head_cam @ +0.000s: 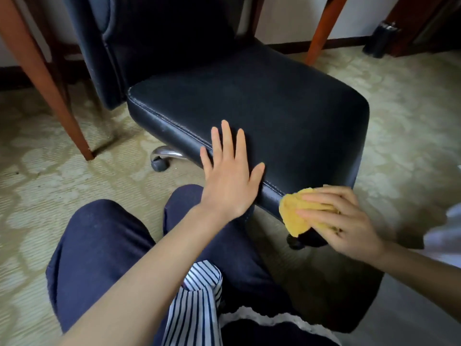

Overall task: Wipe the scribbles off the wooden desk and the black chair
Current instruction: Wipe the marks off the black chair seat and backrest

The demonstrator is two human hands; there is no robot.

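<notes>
1. Now, position: a person is down low on the patterned carpet (37, 191), knees in dark blue trousers (104, 245) pointing at the black chair (249, 108).
2. The chair stands in front of them, its backrest away from the person and the seat's front edge nearest the knees. One caster (159, 164) on a chrome base arm (167, 152) shows beneath the seat's left side.
3. Left hand (229, 176): spread wide and flat, palm down. It rests on the seat's front edge, fingers reaching onto the cushion, and holds nothing.
4. Right hand (341, 221): fingers bent over a bunched yellow cloth (296, 216), holding it against the seat's near right corner. (The thumb is hidden under the cloth, so how it grips I cannot tell.) This hand is slightly blurred.
5. The two hands are apart, with a stretch of stitched seat edge between them.
6. The wooden desk (50, 78) shows only as reddish-brown legs. One slants down at the left of the chair, another rises behind the seat at upper right (321, 28). Its top is out of view.
7. Also noted: a striped blue-and-white garment (197, 303) hangs between the knees. A dark cylinder (379, 39) stands on the floor at the far right, by the wall.
</notes>
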